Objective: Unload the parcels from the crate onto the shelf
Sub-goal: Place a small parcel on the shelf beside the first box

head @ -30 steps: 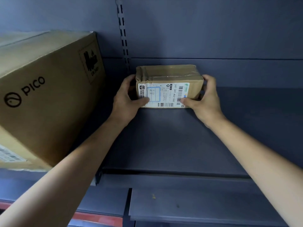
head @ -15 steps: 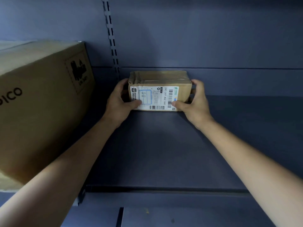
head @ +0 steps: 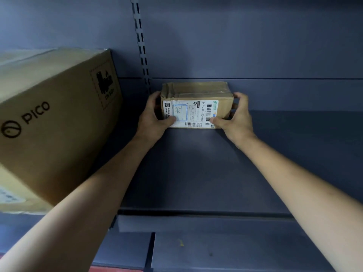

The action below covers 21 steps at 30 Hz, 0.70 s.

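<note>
A small brown cardboard parcel [head: 196, 103] with a white shipping label on its front stands at the back of the dark grey shelf [head: 196, 169], close to the rear wall. My left hand [head: 153, 118] grips its left end, thumb on the label. My right hand [head: 235, 116] grips its right end, thumb on the label's lower right corner and fingers curled round the side. The crate is out of view.
A large brown carton [head: 53, 118] printed PICO fills the shelf's left side, a short gap from my left hand. A slotted upright [head: 141, 44] runs up the back wall. Bare shelf extends to the parcel's right. A lower shelf [head: 216, 250] shows beneath.
The parcel and both hands have barely moved against the shelf. The view has shifted, so the parcel sits slightly lower and the large carton shows more to the left.
</note>
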Tool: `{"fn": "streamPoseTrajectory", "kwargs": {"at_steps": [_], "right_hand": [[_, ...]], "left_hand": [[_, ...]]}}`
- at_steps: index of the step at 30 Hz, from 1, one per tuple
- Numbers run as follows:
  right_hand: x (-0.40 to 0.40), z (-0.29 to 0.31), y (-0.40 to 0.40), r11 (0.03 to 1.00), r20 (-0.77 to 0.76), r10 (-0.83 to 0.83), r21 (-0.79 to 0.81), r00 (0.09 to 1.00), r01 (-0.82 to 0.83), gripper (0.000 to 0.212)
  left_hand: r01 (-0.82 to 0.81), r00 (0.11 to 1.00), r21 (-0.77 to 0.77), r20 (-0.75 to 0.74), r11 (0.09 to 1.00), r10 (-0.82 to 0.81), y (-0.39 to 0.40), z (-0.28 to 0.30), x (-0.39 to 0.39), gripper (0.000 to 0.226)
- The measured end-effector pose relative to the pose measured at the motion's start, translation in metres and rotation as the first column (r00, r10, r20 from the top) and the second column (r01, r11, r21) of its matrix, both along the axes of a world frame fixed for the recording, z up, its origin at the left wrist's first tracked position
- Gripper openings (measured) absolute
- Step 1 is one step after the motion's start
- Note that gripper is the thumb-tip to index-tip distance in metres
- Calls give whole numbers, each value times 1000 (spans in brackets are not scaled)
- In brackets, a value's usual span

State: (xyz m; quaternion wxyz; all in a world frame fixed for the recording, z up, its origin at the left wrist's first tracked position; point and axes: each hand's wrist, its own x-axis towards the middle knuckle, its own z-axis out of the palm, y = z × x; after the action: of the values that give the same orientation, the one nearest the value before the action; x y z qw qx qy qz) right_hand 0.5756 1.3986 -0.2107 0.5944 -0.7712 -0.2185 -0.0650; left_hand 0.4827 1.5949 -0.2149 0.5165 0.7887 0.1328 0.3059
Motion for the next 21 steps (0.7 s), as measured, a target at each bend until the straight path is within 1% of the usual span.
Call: {"fn": "streamPoseTrajectory", "kwargs": {"at_steps": [3,6,8,11,17,21], "right_hand": [[-13,7,-6,1000,-58,-21,-8,998,20,91],[-29,13,-17,998,-85,-56,-32,995,53,94],[-42,17,-24,996,-104,-82,-41,991,78,92],[-67,23,-34,993,-131,-113,-28,985,111,87],[-137,27,-50,990,-167,-132,20,977,138,77],[-187,22,-55,991,-199,-123,35,972,133,72]], "left_hand": [[-40,999,-56,-24,998,39,-7,5,-14,86],[-55,995,-95,-92,994,46,-10,8,-39,89],[-50,993,-108,-116,993,37,-12,11,-57,84],[-42,994,-112,-110,993,29,-18,19,-83,70],[40,986,-30,-159,999,-44,-37,27,-138,50],[94,978,111,-197,989,-71,-53,28,-178,44]]}}
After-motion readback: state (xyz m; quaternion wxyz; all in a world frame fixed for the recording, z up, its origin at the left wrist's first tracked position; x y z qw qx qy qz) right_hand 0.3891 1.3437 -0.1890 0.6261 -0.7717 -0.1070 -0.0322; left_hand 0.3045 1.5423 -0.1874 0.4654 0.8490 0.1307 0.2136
